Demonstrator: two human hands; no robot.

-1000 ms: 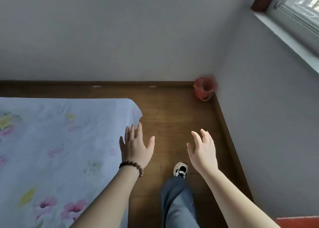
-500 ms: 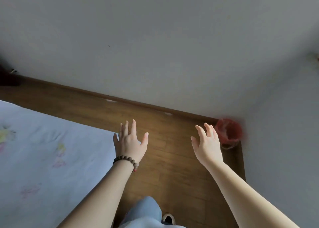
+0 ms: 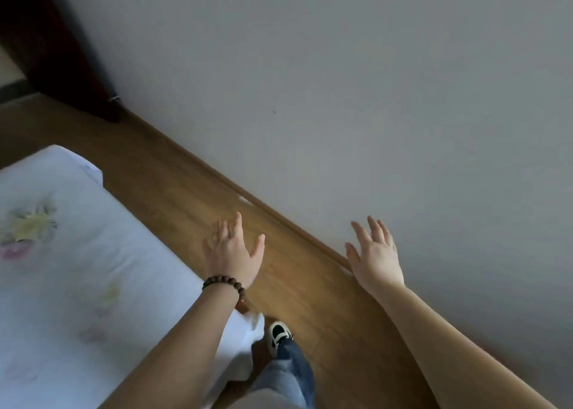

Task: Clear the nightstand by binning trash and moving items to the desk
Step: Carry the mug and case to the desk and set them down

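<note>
A grey wall (image 3: 341,83) filled the upper and right parts of the head view, running down at a slant to a wooden skirting board (image 3: 279,213). Below it lay a strip of brown wooden floor (image 3: 173,188), narrow between the wall and a bed (image 3: 77,269) covered by a pale sheet with faint flower prints, which took up the lower left. In the far upper left corner stood a dark reddish-brown piece of woodwork (image 3: 52,46), too dim and cut off to identify. The nightstand, the desk and any bin were out of sight, so their places could not be told. Two bare forearms reached forward from the bottom edge. The left hand (image 3: 231,253) hung over the floor just beside the bed's edge, fingers straight and spread wide, holding nothing. The right hand (image 3: 375,256) was raised in front of the wall near the skirting, likewise wide and holding nothing. Between the arms showed a blue jeans leg (image 3: 288,374) and a white and black shoe (image 3: 277,335) on the floor. A bracelet of dark brown beads (image 3: 224,284) circled the left wrist.
</note>
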